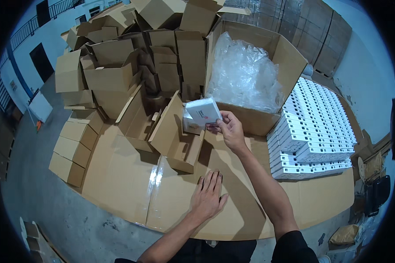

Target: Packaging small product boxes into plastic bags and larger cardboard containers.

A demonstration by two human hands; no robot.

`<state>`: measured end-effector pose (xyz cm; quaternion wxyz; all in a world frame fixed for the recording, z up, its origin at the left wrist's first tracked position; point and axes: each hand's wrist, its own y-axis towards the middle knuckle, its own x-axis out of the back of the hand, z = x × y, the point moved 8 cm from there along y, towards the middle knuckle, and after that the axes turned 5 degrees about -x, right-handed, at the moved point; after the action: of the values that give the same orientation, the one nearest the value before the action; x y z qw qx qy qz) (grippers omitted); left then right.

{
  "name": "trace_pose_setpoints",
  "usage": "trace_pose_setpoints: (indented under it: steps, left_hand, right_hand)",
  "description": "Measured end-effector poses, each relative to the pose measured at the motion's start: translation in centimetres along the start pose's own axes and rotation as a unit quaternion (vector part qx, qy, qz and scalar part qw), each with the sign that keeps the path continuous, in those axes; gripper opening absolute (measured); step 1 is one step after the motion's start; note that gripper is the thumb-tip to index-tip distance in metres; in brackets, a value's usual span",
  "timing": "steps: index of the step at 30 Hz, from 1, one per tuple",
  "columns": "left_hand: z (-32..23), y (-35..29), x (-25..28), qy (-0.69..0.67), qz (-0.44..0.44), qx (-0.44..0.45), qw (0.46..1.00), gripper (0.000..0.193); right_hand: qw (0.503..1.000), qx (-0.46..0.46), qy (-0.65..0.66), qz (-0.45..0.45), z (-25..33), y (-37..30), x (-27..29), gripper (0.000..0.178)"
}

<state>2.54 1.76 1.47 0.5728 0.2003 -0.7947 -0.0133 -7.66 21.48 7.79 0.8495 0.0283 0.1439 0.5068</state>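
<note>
My right hand (231,132) grips a flat white box (203,111) by its right edge, fingers closed on it. The white box is tilted above an open small brown carton (166,127). Below it, something pale and partly covered shows inside that carton; I cannot make out what it is. My left hand (208,195) lies flat on the cardboard-covered table (118,175), just in front of the carton, fingers stretched out and holding nothing. A second open carton (129,115) stands close on the carton's left.
A large carton (289,59) full of clear plastic wrapping (243,72) stands behind my right hand. Stacked white boxes (311,131) fill the right side. Closed brown cartons (71,151) line the left edge, and open empty cartons (107,74) are piled at the back.
</note>
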Motion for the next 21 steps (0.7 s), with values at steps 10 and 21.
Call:
trace_pose_setpoints:
  steps: [10, 21]
  left_hand:
    - [0.3, -0.1, 0.1, 0.005, 0.014, 0.001, 1.0, 0.073]
    - [0.2, 0.1, 0.4, -0.004, 0.002, 0.0, 1.0, 0.075]
  right_hand:
    - [0.942, 0.046, -0.319, 0.092, 3.5, 1.8, -2.2, 0.034]
    - [0.832, 0.235, -0.493, 0.093, 3.4, 1.5, -5.2, 0.034]
